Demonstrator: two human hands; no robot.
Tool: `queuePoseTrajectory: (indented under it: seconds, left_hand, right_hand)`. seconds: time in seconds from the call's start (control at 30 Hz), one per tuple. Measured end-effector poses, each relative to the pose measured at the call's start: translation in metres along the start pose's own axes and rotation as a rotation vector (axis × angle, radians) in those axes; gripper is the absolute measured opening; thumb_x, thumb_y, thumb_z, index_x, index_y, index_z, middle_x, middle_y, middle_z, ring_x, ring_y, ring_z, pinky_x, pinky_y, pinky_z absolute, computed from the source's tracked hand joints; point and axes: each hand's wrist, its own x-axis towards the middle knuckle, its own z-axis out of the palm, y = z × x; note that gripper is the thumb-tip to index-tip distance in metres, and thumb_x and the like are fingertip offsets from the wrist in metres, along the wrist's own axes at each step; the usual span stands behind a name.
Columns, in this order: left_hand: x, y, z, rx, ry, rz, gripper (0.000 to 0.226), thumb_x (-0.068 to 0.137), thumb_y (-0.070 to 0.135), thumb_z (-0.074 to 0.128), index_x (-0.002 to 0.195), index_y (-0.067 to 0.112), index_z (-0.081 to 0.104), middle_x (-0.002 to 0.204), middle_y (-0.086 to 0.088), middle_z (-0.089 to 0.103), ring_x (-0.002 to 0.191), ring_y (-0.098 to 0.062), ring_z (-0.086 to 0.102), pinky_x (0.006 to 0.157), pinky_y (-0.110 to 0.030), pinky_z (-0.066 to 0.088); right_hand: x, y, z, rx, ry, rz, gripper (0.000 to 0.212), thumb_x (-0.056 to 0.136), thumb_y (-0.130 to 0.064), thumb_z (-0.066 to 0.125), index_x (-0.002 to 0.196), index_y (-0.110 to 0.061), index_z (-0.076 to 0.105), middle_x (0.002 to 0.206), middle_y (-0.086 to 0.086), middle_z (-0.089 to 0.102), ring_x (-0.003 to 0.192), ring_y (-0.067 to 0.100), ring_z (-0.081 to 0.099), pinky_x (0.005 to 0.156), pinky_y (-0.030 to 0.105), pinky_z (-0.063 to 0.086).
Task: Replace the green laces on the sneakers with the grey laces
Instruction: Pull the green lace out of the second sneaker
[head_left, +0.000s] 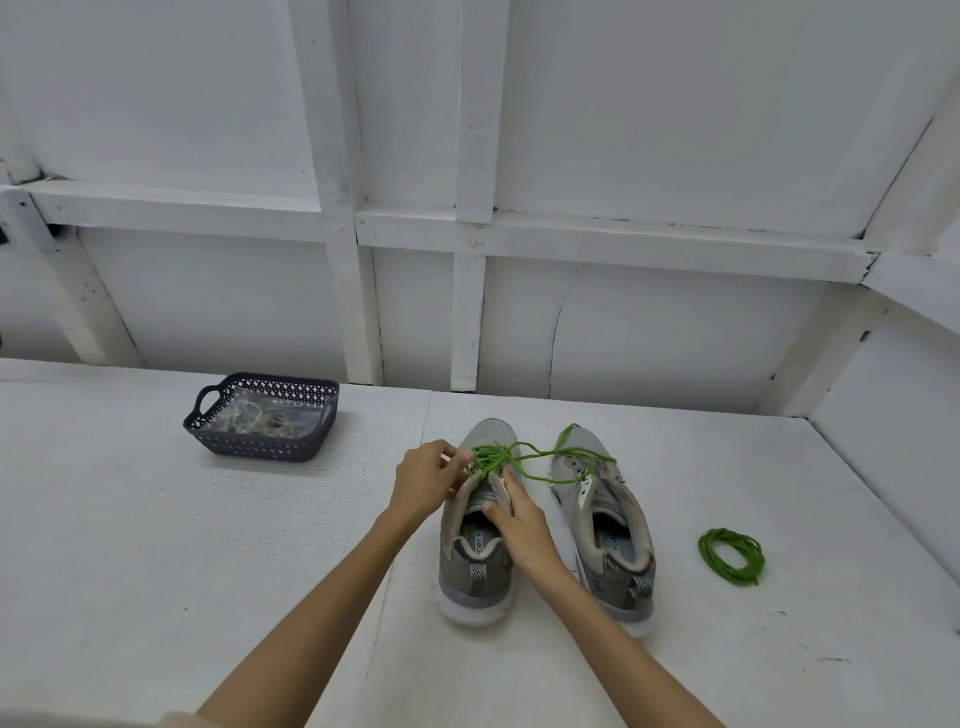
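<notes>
Dark basket (249, 446) on white table (130, 545)

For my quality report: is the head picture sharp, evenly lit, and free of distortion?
Head view: soft, even light, only faint shadows beside the sneakers; wide-angle distortion bends the wall beams near the edges; left hand, right hand and green lace look sharp; contents of the basket look hazy.

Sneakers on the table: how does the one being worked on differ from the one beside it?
The held sneaker has green lace threaded at its front; the other sneaker shows bare eyelets, a loose strand only draped across it. The left hand pinches lace on the held sneaker and the right hand grips its tongue; no hand touches the other sneaker. Both are grey, white-soled, toes pointing away.
</notes>
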Motion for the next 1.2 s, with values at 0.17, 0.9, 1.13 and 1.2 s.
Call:
queuePoseTrajectory:
  seconds: [0.17, 0.9, 1.13, 1.2]
  left_hand:
    - [0.001, -0.004, -0.006, -0.079, -0.022, -0.012, 0.017, 0.093, 0.021, 0.063, 0.079, 0.011, 0.065, 0.079, -0.011, 0.072, 0.075, -0.026, 0.071, 0.071, -0.044, 0.06]
    - [-0.003, -0.005, 0.004, -0.087, 0.243, -0.022, 0.025, 0.083, 0.034, 0.073, 0.071, 0.012, 0.071, 0.071, -0.006, 0.07, 0.068, -0.021, 0.062, 0.064, -0.035, 0.046]
    - [-0.003, -0.013, 0.002, -0.147, 0.0, -0.083, 0.02, 0.081, 0.033, 0.075, 0.089, 0.015, 0.076, 0.083, 0.001, 0.073, 0.083, -0.011, 0.066, 0.07, -0.023, 0.049]
    - [-0.005, -0.015, 0.004, -0.142, 0.01, -0.063, 0.015, 0.082, 0.031, 0.075, 0.081, 0.016, 0.076, 0.078, 0.0, 0.073, 0.08, -0.013, 0.066, 0.075, -0.031, 0.051]
  right_hand:
    - [0.001, 0.002, 0.001, -0.006, 0.003, 0.003, 0.062, 0.098, -0.014, 0.053, 0.152, -0.012, 0.022, 0.16, 0.003, 0.02, 0.147, 0.014, 0.017, 0.119, 0.026, 0.015]
    - [0.001, 0.003, -0.001, -0.019, 0.017, -0.023, 0.048, 0.098, -0.015, 0.053, 0.144, -0.013, 0.039, 0.139, -0.003, 0.043, 0.137, 0.015, 0.036, 0.104, 0.016, 0.027]
    - [0.0, 0.003, 0.001, -0.021, 0.036, -0.043, 0.041, 0.097, -0.015, 0.055, 0.137, -0.013, 0.047, 0.132, 0.0, 0.052, 0.124, 0.014, 0.048, 0.102, 0.023, 0.038]
    - [0.0, 0.003, 0.001, -0.017, 0.038, -0.05, 0.039, 0.096, -0.015, 0.056, 0.135, -0.016, 0.048, 0.132, 0.001, 0.054, 0.124, 0.015, 0.049, 0.103, 0.025, 0.039]
